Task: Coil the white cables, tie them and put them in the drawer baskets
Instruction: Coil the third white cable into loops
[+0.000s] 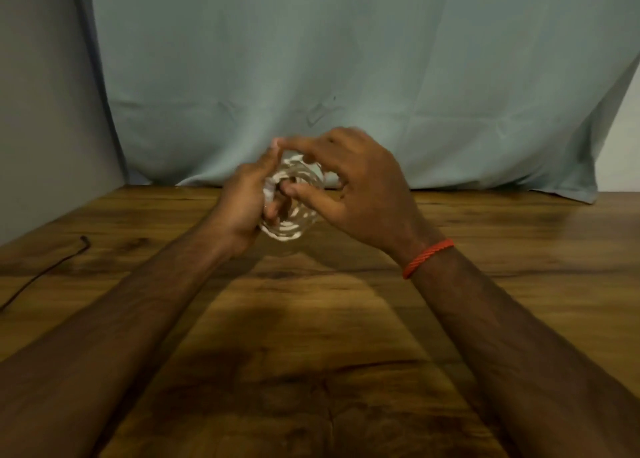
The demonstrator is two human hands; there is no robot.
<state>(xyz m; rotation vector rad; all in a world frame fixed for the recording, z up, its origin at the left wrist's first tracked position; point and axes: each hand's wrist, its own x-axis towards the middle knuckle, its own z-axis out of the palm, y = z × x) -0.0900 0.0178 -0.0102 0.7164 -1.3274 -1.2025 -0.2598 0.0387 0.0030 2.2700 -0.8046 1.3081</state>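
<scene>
Our left hand point(242, 211) grips the white cable coil point(289, 232) above the counter's point(311, 319) far edge so loops can't spring open. Our right hand point(349, 187) pinches the top turns, probably to tie.

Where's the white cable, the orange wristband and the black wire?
white cable point(287, 231), head view, bottom of the coil
orange wristband point(427, 258), head view, middle of the band
black wire point(38, 275), head view, its middle
</scene>
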